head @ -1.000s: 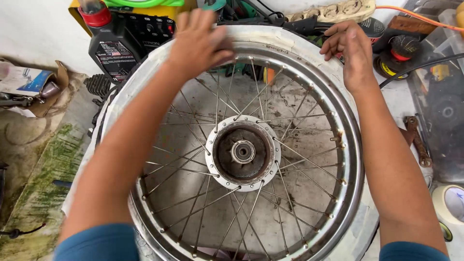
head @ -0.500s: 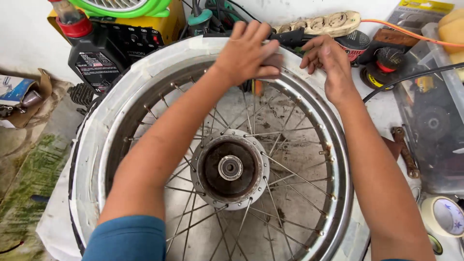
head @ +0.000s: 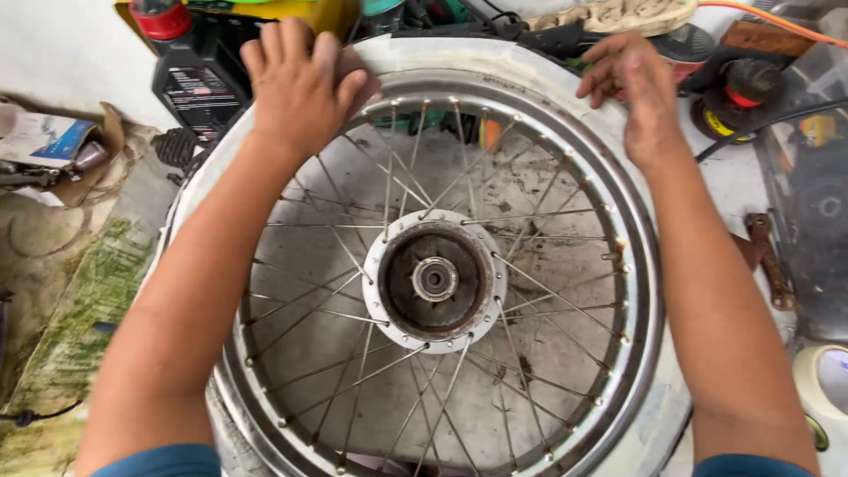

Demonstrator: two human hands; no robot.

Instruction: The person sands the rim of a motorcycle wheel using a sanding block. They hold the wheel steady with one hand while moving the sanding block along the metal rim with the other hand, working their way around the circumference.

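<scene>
Both hands have parted since half a second ago: then they sat close together at the far side of the rim, and now the left hand (head: 305, 84) has slid to the upper left while the right hand (head: 634, 88) sits at the upper right.

From the head camera, the spoked steel wheel rim with its grey hub (head: 435, 279) lies flat on the dirty white table (head: 733, 190), filling most of the view. A whitish rubber band (head: 459, 55) runs around the rim's outer channel. The left hand lies flat, fingers spread, palm pressing the band and rim edge; it grips nothing. The right hand curls loosely with its fingertips on the band, not closed around anything.

Judging from this, the band is being smoothed and seated along the rim, and further pressing would call for working outward down both sides.

Room is tight at the far edge: a black oil bottle with a red cap (head: 190, 62) stands just beside the left hand, and a black and red power tool (head: 738, 97) lies near the right. A rusty metal tool (head: 767, 256) lies just beside the rim's right side.
</scene>
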